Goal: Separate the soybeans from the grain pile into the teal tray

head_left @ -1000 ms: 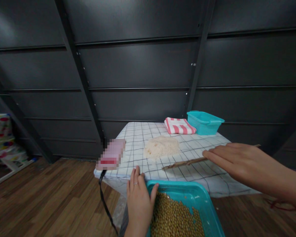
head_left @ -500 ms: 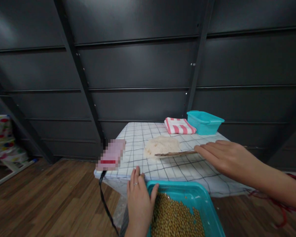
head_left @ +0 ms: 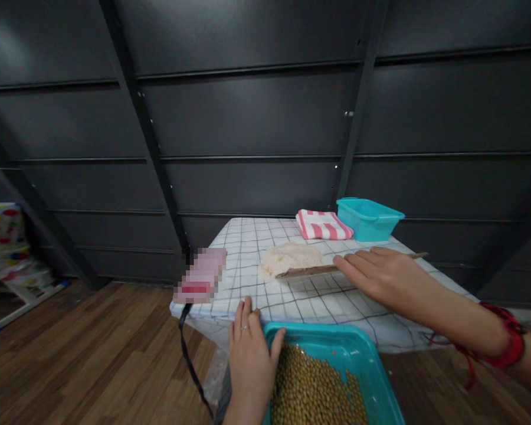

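My right hand [head_left: 374, 273] is closed around a thin flat brown strip [head_left: 307, 271], like cardboard or wood. Its left end touches the near edge of a low pile of off-white powder [head_left: 292, 256] on the checked cloth; its other end pokes out behind my hand. My left hand [head_left: 251, 360] lies with fingers stretched out at the table's front edge, its thumb over the left rim of a turquoise tray [head_left: 354, 333]. Soybean-like beans [head_left: 316, 383] fill much of this tray, which is cut off by the bottom of the view.
A folded pink-and-white striped towel [head_left: 323, 225] and a turquoise basket [head_left: 367, 219] stand at the back right of the table [head_left: 241, 236]. At the left edge lies a blurred pink item [head_left: 203, 273], a black strap [head_left: 186, 354] hanging below it. Dark panelled wall [head_left: 248, 118] behind.
My right hand has shifted left and slightly up, turning the strip so that more of its flat face shows. My left hand keeps its place on the tray rim.
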`<state>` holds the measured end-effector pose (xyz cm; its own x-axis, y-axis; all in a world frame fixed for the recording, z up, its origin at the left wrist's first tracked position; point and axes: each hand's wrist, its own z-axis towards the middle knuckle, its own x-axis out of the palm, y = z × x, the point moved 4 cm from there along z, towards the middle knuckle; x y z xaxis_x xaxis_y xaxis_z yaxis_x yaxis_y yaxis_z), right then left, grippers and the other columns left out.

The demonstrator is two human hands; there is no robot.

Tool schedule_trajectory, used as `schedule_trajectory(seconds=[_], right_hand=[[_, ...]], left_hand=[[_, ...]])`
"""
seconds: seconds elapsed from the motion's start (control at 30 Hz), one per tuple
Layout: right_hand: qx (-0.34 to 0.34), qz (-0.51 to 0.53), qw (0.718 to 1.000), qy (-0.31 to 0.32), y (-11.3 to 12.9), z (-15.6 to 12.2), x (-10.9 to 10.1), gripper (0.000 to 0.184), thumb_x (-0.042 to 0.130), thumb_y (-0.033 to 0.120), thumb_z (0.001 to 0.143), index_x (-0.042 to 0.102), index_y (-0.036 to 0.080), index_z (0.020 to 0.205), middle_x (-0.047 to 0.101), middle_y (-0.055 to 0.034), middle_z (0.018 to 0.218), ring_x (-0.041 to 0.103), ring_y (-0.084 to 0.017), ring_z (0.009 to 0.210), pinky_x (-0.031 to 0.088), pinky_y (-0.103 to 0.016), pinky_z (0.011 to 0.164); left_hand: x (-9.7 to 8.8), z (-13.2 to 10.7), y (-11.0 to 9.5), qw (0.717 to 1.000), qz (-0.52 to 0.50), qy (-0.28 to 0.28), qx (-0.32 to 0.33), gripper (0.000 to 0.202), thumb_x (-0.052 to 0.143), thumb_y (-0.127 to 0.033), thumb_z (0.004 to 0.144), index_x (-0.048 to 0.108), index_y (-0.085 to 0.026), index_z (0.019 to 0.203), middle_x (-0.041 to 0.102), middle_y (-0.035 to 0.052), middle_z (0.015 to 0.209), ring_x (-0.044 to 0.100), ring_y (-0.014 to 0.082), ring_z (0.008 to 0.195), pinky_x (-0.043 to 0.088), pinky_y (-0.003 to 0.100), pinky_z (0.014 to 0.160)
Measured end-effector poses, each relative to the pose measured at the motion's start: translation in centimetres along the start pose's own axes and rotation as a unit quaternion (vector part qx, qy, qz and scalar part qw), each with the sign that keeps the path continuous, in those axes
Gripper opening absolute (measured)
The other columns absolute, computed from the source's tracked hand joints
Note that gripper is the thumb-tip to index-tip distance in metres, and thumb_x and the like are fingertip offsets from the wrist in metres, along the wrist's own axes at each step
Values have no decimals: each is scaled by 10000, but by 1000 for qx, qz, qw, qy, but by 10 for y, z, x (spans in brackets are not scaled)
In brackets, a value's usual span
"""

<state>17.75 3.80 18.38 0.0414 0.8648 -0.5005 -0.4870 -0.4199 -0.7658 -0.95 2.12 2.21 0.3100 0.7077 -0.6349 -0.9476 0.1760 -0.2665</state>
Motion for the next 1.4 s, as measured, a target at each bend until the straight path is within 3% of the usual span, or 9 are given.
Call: schedule_trajectory(seconds=[0.13,0.23,0.4,0.57,0.67,0.93,1.07,1.4], right_hand=[[22,-43,999,-16,-25,-6,-12,305,320,-2,760,587,122,840,614,-66,655,518,-151,524,342,-282,503],[80,-54,995,-5,-43,-9,-6,314,321,2,762,584,135,872,612,-57,668,513,-155,537,324,-281,497],[157,-20,987,-19,-59,-2,35,326,327,3,768,587,126,922,612,-66,723,523,-156,619,312,-275,532],[224,29,967,-121,-55,14,79,295,362,55,810,582,157,978,620,-54,789,520,-162,708,299,-309,637],[237,59,952,-187,-46,19,95,301,365,55,816,585,167,988,621,-48,809,524,-155,745,294,-333,723],[195,100,947,-234,-24,13,111,340,361,32,814,623,204,946,593,-22,747,502,-134,737,303,-333,788],[173,123,948,-238,-17,11,118,335,370,38,813,615,209,962,583,-21,765,487,-129,725,317,-320,760],[137,159,941,-266,-13,14,102,383,374,-1,761,585,233,978,568,-3,747,481,-136,732,321,-327,755]], left_hand=[[1,0,0,1000,-3,3,-3,375,446,-447,784,459,-134,991,496,214,1206,427,347,1154,459,524,795],[3,0,-1,1000,-7,-4,-3,372,446,-459,780,456,-150,987,487,204,1221,423,343,1160,456,532,796],[5,0,-3,1000,1,-9,2,369,432,-463,786,445,-149,979,494,203,1207,434,352,1143,463,537,779],[3,2,-4,1000,-1,0,2,365,433,-454,789,440,-149,990,488,200,1212,435,346,1144,466,526,781],[2,2,-4,1000,1,3,-1,355,441,-443,787,445,-151,987,489,194,1216,437,341,1144,469,514,785],[4,1,-9,999,43,22,-14,346,410,-439,802,464,-149,981,507,210,1210,433,338,1155,394,603,840],[4,2,-12,999,48,13,3,360,419,-450,798,461,-148,989,514,205,1205,438,335,1153,393,596,848],[6,2,-10,998,66,-2,22,374,388,-465,804,460,-142,980,517,215,1193,451,337,1136,418,579,831]])
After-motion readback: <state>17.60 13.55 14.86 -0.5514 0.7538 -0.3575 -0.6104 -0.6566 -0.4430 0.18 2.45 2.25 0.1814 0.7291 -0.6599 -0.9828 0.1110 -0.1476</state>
